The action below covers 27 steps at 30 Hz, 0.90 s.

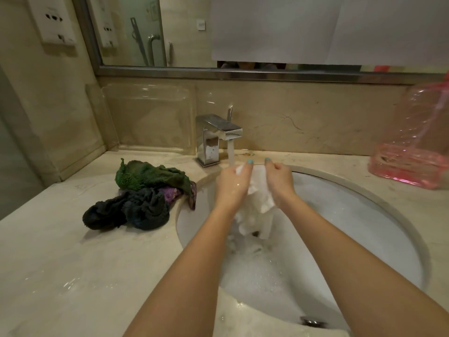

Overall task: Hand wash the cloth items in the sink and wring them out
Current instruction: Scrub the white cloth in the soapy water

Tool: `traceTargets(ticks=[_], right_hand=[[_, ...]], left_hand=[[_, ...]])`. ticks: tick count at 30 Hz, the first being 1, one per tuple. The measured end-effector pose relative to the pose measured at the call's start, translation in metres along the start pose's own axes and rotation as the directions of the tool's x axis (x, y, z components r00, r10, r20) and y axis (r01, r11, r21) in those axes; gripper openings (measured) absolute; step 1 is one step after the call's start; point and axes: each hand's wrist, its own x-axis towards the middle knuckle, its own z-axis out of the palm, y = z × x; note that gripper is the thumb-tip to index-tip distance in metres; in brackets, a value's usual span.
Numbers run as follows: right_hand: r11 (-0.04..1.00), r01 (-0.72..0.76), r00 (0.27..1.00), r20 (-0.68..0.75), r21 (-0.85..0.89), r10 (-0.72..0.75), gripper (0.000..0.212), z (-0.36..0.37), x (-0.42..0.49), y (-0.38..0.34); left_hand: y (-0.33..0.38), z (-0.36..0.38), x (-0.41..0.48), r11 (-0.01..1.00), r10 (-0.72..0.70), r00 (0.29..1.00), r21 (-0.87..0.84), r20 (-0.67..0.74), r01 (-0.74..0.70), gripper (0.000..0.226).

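A wet white cloth (pixel 257 205) hangs over the white oval sink (pixel 364 215), held up under the running water from the chrome faucet (pixel 216 135). My left hand (pixel 233 183) grips its left side and my right hand (pixel 280 182) grips its right side, with the cloth bunched between them. The cloth's lower end dangles toward soapy, foamy water in the basin. On the counter left of the sink lies a heap of cloths: a green one (pixel 148 176), a dark grey one (pixel 128 212) and a purple one (pixel 175 193) partly draped over the sink rim.
The beige marble counter (pixel 73 263) is wet near the front. A pink transparent plastic container (pixel 418 147) stands at the right by the wall. A mirror (pixel 184 30) runs along the back wall, and a clear acrylic tray (pixel 148 117) leans behind the faucet at the left.
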Motion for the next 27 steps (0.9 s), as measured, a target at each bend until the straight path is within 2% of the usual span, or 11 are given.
traceTargets(ticks=[3,5,7,10,11,13,15,17,20,25,27], right_hand=[[0.995,-0.031,0.988,0.156,0.1,0.015,0.039,-0.004,-0.002,0.0],[0.969,-0.081,0.962,0.271,0.233,0.015,0.035,-0.005,-0.003,-0.01],[0.93,-0.139,0.944,0.331,0.341,0.019,0.019,-0.008,-0.002,-0.021],[0.9,-0.168,0.923,0.386,0.403,0.0,0.008,-0.015,0.001,-0.026],[0.895,-0.167,0.918,0.397,0.413,-0.012,0.008,-0.018,0.001,-0.026],[0.902,-0.131,0.915,0.401,0.411,-0.051,0.014,-0.019,0.005,-0.023],[0.933,-0.066,0.918,0.388,0.353,-0.082,0.012,-0.017,0.006,-0.021],[0.973,-0.013,0.929,0.362,0.229,-0.073,0.009,-0.012,0.005,-0.016],[0.995,0.095,0.921,0.382,-0.027,-0.078,0.013,-0.002,-0.002,-0.005],[0.957,0.279,0.932,0.218,0.076,-0.289,0.017,0.014,-0.017,-0.018],[0.927,0.371,0.895,0.244,0.059,-0.374,0.027,0.022,-0.03,-0.02]], left_hand=[[-0.018,-0.015,0.01,0.936,-0.068,0.998,0.347,0.0,0.063,0.04],[-0.021,-0.018,0.012,0.914,-0.074,0.997,0.401,0.007,0.065,0.046],[-0.021,-0.021,0.014,0.948,-0.099,0.995,0.306,0.011,0.091,0.061],[-0.018,-0.026,0.015,0.992,-0.122,0.99,0.02,0.064,0.121,0.086],[-0.017,-0.026,0.016,0.994,-0.105,0.989,0.041,0.106,0.101,0.082],[-0.017,-0.024,0.016,0.98,-0.059,0.98,0.198,0.19,0.02,0.047],[-0.016,-0.026,0.016,0.99,0.006,0.984,0.14,0.176,-0.031,0.025],[-0.015,-0.027,0.016,0.995,0.093,0.987,-0.05,0.132,-0.088,0.026],[-0.014,-0.025,0.019,0.973,0.157,0.986,-0.181,0.055,-0.145,0.029],[-0.019,-0.022,0.03,0.954,-0.006,0.991,-0.296,-0.135,-0.035,0.027],[-0.02,-0.021,0.034,0.96,-0.053,0.986,-0.279,-0.16,0.006,0.024]])
